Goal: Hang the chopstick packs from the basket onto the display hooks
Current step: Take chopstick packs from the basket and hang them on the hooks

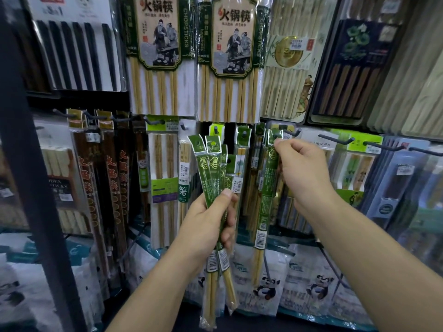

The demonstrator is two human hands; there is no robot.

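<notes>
the left hand (211, 219), at about 6 o'clock in the view, had its fingers and thumb curled round the middle of a bundle of green packs (212, 168). the packs fanned upright so their punched headers stood free at the top. my guess is that this was the ready stock, held close for the other hand to draw from.

the right hand (304, 173), at 3 o'clock, pinched the header of a single green pack (267, 195) between thumb and fingertips, and the rest of the pack hung straight down under its own weight. that header sat just beside a dark hook (291, 133) at 2 o'clock, whose tip turned upward, so the high pinch probably served to steer the hole toward the tip. whether the hole was already over the hook i could not tell, as the fingers hid it. the basket was out of view.

each green pack carried a round gold emblem too small to read and a white barcode sticker (260, 238) near its lower end. the tall hot-pot packs (158, 44) at 11 and 12 o'clock read 火锅筷, with "chopsticks" printed in capitals down a green side strip. a narrow pack (183, 190), just to 9 o'clock of the bundle, showed the character 箸.
</notes>
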